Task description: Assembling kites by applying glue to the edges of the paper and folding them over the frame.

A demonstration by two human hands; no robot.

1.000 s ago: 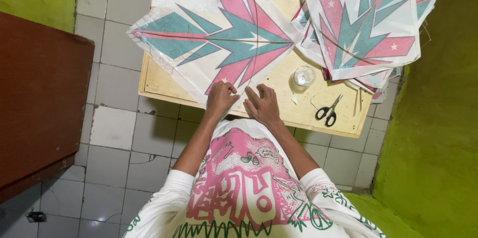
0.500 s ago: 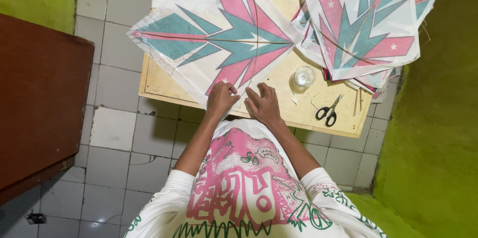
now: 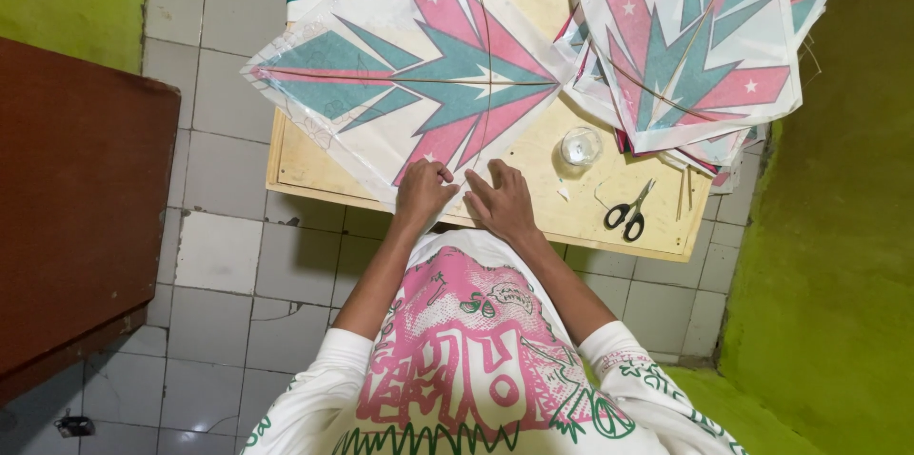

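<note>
Your left hand (image 3: 422,190) and right hand (image 3: 503,203) both press flat, fingers loose, on the near corner of the big kite (image 3: 419,84). It lies on the wooden board (image 3: 533,188). Scissors (image 3: 628,214) sit nearby.

- Both hands press on the near corner of a white kite (image 3: 419,93) with teal and pink rays: left hand (image 3: 422,193), right hand (image 3: 503,203).
- The kite lies on a pale wooden counter (image 3: 305,165).
- A kite stack (image 3: 690,46), a clear round container (image 3: 579,147) and black-handled scissors (image 3: 628,212) lie to the right.
</note>
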